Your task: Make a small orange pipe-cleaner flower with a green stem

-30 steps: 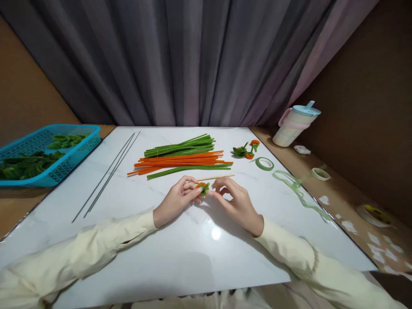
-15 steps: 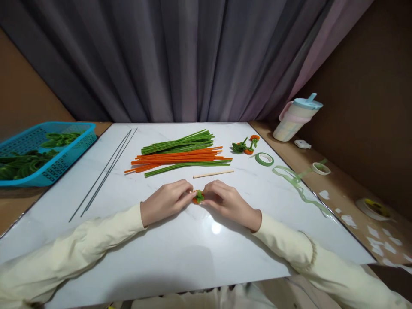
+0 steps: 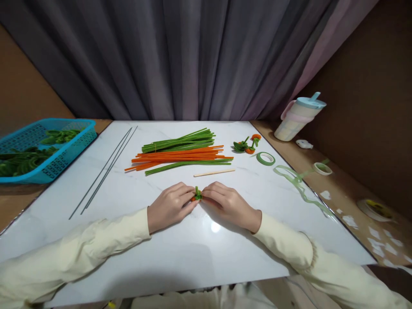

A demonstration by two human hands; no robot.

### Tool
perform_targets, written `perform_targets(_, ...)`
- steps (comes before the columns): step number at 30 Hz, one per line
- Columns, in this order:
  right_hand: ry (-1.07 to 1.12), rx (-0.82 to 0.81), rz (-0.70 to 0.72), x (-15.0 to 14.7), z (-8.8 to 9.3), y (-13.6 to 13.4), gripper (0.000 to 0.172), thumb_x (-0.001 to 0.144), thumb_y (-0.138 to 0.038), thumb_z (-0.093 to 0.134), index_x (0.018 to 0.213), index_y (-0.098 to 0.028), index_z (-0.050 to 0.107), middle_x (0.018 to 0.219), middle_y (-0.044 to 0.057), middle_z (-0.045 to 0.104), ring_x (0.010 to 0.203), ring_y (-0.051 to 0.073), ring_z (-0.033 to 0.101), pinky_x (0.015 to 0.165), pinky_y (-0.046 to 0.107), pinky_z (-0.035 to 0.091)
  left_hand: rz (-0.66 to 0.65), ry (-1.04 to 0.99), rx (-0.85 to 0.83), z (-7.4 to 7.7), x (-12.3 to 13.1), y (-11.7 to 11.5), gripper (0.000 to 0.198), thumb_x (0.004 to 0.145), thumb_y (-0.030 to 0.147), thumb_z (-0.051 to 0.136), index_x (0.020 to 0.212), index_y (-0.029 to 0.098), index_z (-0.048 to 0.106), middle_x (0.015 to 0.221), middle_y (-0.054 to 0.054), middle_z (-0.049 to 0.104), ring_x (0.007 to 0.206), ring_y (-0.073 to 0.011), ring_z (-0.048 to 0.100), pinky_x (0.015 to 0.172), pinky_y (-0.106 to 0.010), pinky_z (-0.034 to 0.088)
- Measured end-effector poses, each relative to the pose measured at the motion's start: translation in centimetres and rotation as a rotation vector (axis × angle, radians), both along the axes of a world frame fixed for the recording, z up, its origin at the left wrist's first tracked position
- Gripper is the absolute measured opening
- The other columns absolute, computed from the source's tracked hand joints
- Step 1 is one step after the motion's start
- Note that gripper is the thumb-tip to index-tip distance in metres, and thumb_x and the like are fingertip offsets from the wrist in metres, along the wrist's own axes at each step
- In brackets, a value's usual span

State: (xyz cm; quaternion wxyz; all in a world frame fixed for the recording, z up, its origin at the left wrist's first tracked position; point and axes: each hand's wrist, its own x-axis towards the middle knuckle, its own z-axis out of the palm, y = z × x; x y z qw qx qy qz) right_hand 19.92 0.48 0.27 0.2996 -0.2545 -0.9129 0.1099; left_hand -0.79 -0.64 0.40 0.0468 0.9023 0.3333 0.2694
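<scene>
My left hand (image 3: 170, 207) and my right hand (image 3: 227, 203) meet at the middle of the white marble table (image 3: 180, 253). Both pinch one small orange and green pipe-cleaner piece (image 3: 196, 195) between their fingertips, low over the tabletop. Just beyond the hands lies a thin wooden stick (image 3: 213, 172). Farther back rests a pile of orange pipe cleaners (image 3: 180, 156) and green pipe cleaners (image 3: 178, 142).
Two thin dark wires (image 3: 106, 169) lie at the left. A blue basket (image 3: 58, 161) with green pieces stands at the far left. Finished orange-green pieces (image 3: 247, 146), a green tape roll (image 3: 265, 159), loose tape strip (image 3: 296, 182) and a lidded cup (image 3: 298, 118) sit right.
Both hands have drawn nearer to me and lower, away from the stick, and closed tighter around the small piece, which shows less than before.
</scene>
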Motion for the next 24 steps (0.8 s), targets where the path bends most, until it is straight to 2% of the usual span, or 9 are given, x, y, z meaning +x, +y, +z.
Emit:
perform_targets(9,-0.1,0.217,-0.025,-0.19,0.23,-0.34,0.017,0.089,-0.014,0.044,0.095,-0.009,0.059,0.086,0.011,0.064,0.083,0.019,0.055,0.068,0.032,0.052,-0.048,0.044,0.05,0.36,0.31,-0.09,0.022,0.089,0.017,0.042,0.089,0.011,0.063,0.089,-0.01,0.063,0.08,-0.0182,0.054,0.074,-0.033,0.05)
perform_targets(24,-0.09,0.133,-0.019,-0.12,0.56,-0.38,0.022,0.09,-0.016,0.041,0.091,-0.012,0.063,0.081,0.009,0.064,0.077,0.017,0.054,0.064,0.031,0.05,-0.048,0.053,0.02,0.62,0.21,0.11,0.025,0.088,0.016,0.039,0.083,0.014,0.064,0.082,-0.009,0.062,0.075,-0.0179,0.053,0.07,-0.033,0.047)
